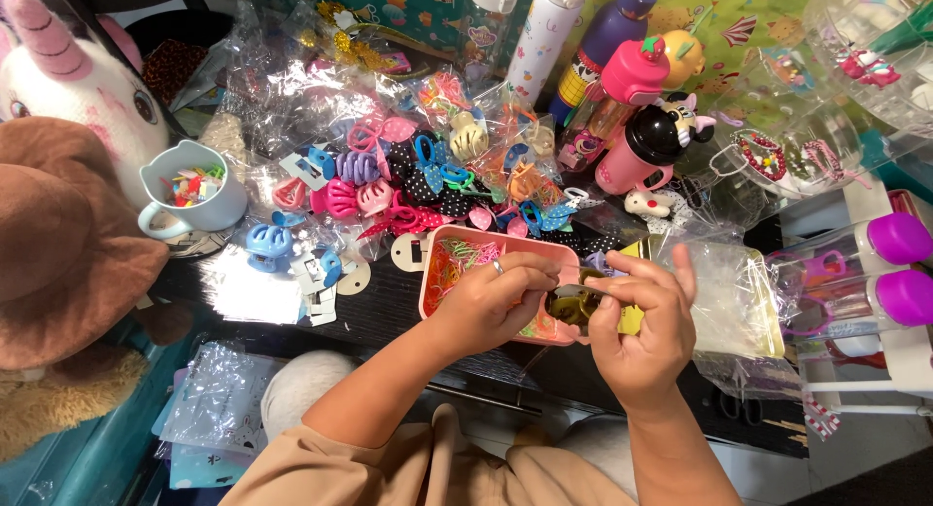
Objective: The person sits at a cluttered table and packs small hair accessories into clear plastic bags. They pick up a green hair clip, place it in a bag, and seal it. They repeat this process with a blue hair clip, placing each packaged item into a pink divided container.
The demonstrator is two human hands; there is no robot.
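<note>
My left hand (493,299) and my right hand (646,326) meet over a pink rectangular tray (439,254) filled with thin coloured elastic bands. Both pinch a dark olive hair claw clip (571,304) between their fingertips. My right hand also presses a clear plastic bag with a yellow backing card (729,297) against its palm side. A ring sits on a finger of my left hand. Beyond the tray lies a pile of hair clips and bows (408,180) in pink, blue, purple and polka-dot black, many in crinkled clear wrappers.
A pale blue mug (190,190) with small clips stands at the left, beside a plush unicorn (68,88) and a brown hat (58,244). Drink bottles (622,69) stand at the back. Clear containers with purple lids (894,268) and bracelets (763,156) are at the right.
</note>
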